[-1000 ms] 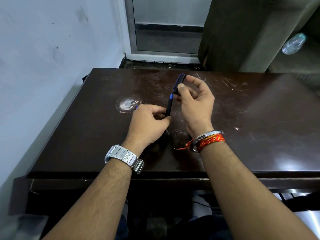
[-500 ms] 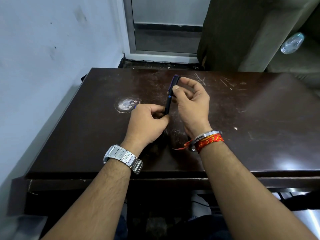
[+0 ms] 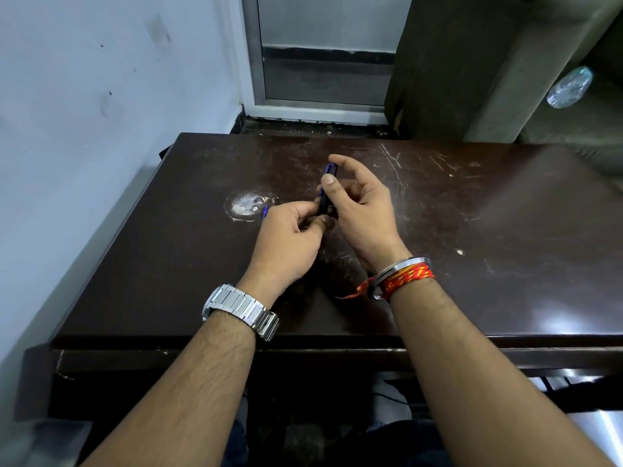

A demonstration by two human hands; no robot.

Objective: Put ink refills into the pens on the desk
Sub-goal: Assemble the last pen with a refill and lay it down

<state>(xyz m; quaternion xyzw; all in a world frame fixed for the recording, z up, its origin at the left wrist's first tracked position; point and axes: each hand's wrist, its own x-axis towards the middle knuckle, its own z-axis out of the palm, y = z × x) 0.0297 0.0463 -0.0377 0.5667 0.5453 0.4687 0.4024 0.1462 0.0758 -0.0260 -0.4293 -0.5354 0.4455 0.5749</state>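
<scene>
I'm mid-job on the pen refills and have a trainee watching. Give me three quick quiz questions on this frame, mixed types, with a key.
1. True or false: the pen is lying flat on the desk.
2. Which wrist carries the metal watch? A) left B) right C) neither
3. Fill in: the right hand pinches the pen's ____ end, farther from the person.

Key:
1. False: both hands hold it raised above the desk, with the left hand gripping its near end.
2. A; the right wrist has a steel bangle and red thread.
3. Upper.
</scene>
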